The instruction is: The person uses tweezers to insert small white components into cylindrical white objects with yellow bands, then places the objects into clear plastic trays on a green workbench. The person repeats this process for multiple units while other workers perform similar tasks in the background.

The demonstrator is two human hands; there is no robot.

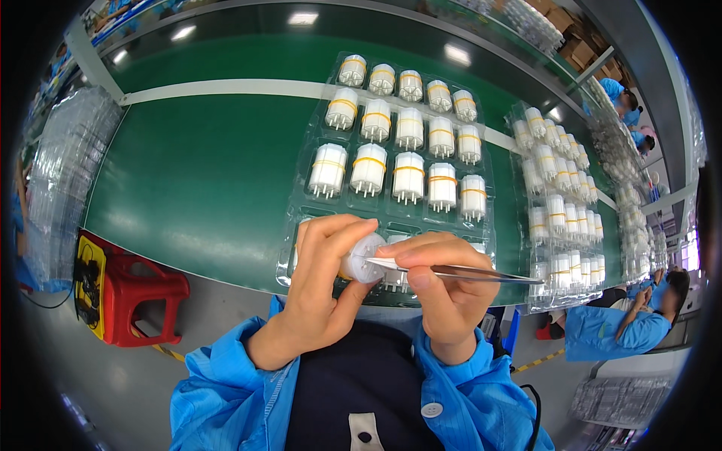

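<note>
Round white part (362, 252): is sitting between fingertips of the left hand (314, 289). Slim silver tweezers (481, 276): are lying nearly level in the right hand (450, 302), tips pointing at the part.

Green-surfaced counter (195, 165); at left, red plastic stool (135, 289) on grey floor (143, 383); pale metal frame (92, 60); white light patches (303, 19) beyond

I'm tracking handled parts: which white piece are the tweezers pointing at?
The white piece held in the left hand, above the near tray; the other white pieces sit in tray pockets.
</note>
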